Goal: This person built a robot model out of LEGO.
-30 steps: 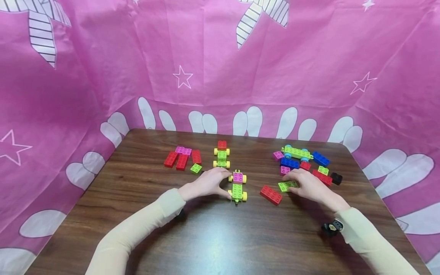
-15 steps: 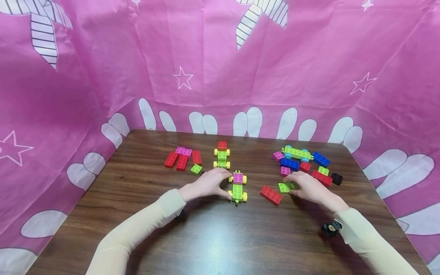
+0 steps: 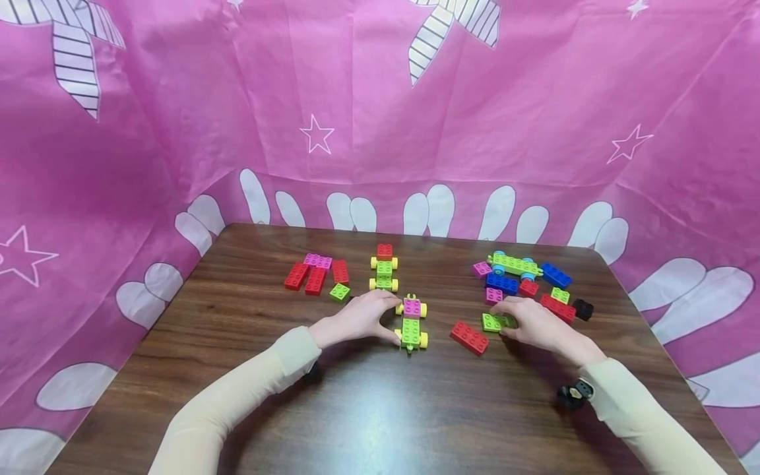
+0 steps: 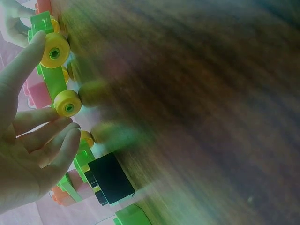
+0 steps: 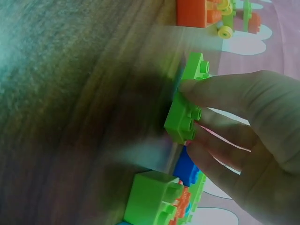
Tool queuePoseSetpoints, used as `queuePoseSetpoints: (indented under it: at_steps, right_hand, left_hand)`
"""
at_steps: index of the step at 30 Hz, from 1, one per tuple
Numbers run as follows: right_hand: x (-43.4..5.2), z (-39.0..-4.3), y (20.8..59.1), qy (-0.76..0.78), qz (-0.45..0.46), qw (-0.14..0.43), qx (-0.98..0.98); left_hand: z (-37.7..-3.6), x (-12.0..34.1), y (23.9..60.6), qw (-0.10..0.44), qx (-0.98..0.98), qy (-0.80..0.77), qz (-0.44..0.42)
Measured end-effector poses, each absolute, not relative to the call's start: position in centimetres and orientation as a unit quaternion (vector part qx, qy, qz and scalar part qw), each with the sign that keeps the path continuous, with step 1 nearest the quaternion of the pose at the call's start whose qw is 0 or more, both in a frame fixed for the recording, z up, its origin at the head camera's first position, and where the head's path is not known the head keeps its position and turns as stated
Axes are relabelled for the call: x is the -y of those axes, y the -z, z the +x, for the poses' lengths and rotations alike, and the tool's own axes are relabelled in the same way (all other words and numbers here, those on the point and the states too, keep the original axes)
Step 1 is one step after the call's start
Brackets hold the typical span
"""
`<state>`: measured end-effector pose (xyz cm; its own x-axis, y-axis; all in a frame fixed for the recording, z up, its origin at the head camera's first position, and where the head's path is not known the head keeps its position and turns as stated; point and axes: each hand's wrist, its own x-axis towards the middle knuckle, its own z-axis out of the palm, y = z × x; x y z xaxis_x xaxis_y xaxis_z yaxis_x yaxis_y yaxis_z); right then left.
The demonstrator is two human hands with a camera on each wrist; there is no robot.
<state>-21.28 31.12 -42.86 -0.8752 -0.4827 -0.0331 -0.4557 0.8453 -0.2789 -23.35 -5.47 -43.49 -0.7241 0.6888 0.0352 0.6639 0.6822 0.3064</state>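
Note:
A small car with a green base, yellow wheels and a pink brick on top stands at the table's middle. My left hand grips it from the left, with thumb and index finger at its two ends. In the left wrist view a fingertip touches a yellow wheel. My right hand pinches a flat green brick that rests on the table. The right wrist view shows that green brick held on edge between fingers and thumb.
A red brick lies just left of the green one. A second small car stands behind the first. Red, pink and green bricks lie at the back left. A long green car, blue bricks and a black piece crowd the back right. Pink cloth walls in the table.
My right hand has drawn the green brick slightly left and closed its fingers more over it. My left hand and the small car have stayed put.

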Motion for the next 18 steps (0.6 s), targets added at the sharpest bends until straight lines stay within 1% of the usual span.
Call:
queuePoseSetpoints:
  at_steps: [8, 18]
  right_hand:
    - [-30.8, -21.3, 41.5, 0.133, -0.266, 0.028, -0.954]
    - [-29.0, -21.9, 40.3, 0.137, -0.294, -0.006, -0.946]
  left_hand:
    - [-23.5, 5.5, 43.6, 0.036, -0.916, -0.143, 0.372]
    - [-23.5, 5.5, 43.7, 0.038, -0.916, -0.147, 0.372]
